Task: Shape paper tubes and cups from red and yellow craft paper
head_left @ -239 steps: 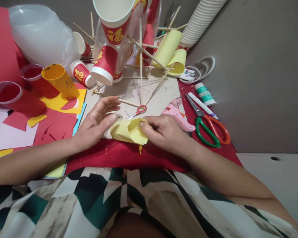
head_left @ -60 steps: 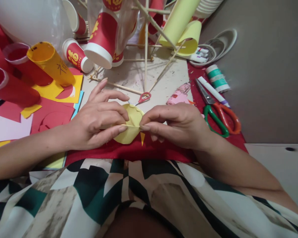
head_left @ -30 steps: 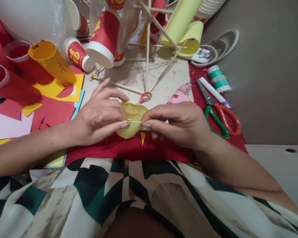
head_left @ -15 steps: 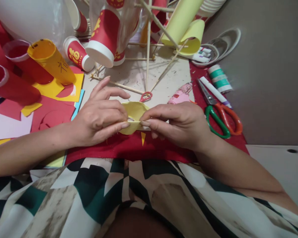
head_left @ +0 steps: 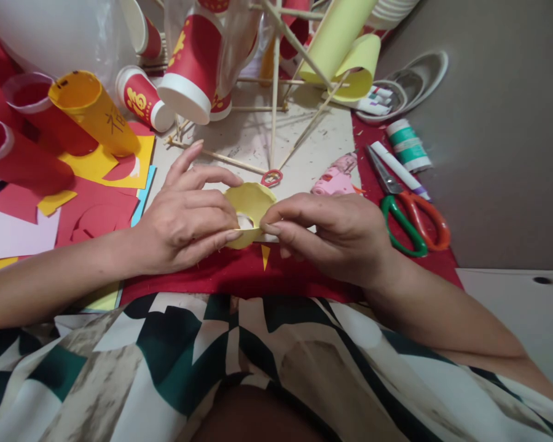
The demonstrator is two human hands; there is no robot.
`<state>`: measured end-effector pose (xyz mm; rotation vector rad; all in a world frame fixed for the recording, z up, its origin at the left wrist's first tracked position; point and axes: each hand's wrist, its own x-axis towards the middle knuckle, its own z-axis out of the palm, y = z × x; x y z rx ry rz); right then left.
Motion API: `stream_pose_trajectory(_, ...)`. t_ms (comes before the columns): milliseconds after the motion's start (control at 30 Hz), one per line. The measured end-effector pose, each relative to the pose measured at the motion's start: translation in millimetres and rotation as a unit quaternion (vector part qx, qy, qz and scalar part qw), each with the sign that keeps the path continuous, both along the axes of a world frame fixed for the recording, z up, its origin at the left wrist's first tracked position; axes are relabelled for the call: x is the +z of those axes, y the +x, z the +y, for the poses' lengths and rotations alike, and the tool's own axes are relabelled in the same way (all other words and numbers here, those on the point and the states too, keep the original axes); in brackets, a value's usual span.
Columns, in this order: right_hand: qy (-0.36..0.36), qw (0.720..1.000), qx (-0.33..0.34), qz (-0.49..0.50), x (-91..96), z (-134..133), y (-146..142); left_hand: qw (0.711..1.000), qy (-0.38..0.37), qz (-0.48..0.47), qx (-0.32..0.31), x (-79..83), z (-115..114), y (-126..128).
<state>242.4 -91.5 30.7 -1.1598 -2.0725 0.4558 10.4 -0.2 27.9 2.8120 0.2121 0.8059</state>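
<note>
A small pale yellow paper tube [head_left: 250,205] is held just above the table's near edge, its open end facing me. My left hand [head_left: 188,216] pinches its left side with thumb and fingers, the index finger raised. Pinching the tube's right rim between thumb and forefinger is my right hand [head_left: 332,230]. A tiny yellow paper triangle [head_left: 265,255] lies on the red cloth [head_left: 239,276] just below the tube.
Behind the hands stands a frame of wooden skewers [head_left: 273,92] with red paper cups [head_left: 191,67] and yellow paper tubes [head_left: 336,46]. Small red scissors [head_left: 271,178], a pink glue gun [head_left: 336,178], large scissors [head_left: 408,212], a pen and tape lie right. Coloured paper and paper tubes [head_left: 92,113] lie left.
Eight seconds ago the paper was a loose roll lying on its side. Both hands have since turned it end-on and pinched it; in the last second its opening has rounded out.
</note>
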Motion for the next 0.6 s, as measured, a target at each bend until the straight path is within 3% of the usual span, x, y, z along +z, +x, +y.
stream_pose_trajectory(267,0.086,0.991,0.073,-0.065,-8.6,3.8,-2.7,0.998,0.066,-0.009,-0.016,-5.6,-4.3,1.3)
stream_pose_trajectory(600,0.099,0.992,0.051,-0.058,-4.5,3.1,1.3,0.998,0.057,-0.004,-0.014,-1.4,-2.2,-0.6)
